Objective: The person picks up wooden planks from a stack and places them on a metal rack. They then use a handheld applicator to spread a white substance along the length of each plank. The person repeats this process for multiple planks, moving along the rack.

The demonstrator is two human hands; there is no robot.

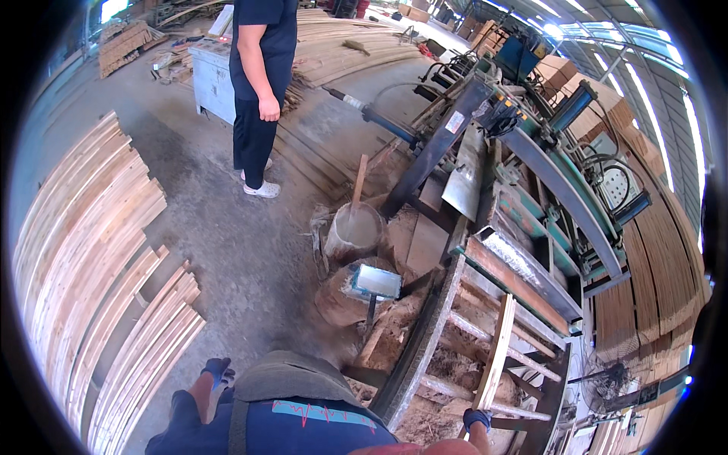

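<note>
My left hand (220,370), in a dark blue glove, hangs beside my body with its fingers apart and nothing in it. At the near end of a narrow wooden board (496,350), my right hand (477,418) is closed on the wood, also gloved. The board looks like two or more strips lying together. It rests lengthwise across the round metal bars (470,326) of a machine frame. Left of the frame, a roller with a blue-edged head (377,281) lies over a round, stump-like block, handle toward me.
A bucket (354,230) with a stick in it stands ahead. The press machine (523,174) fills the right side. Stacked boards (83,265) cover the left floor. Another person (262,76) stands ahead near a grey cabinet (214,80). A fan (607,379) is at right.
</note>
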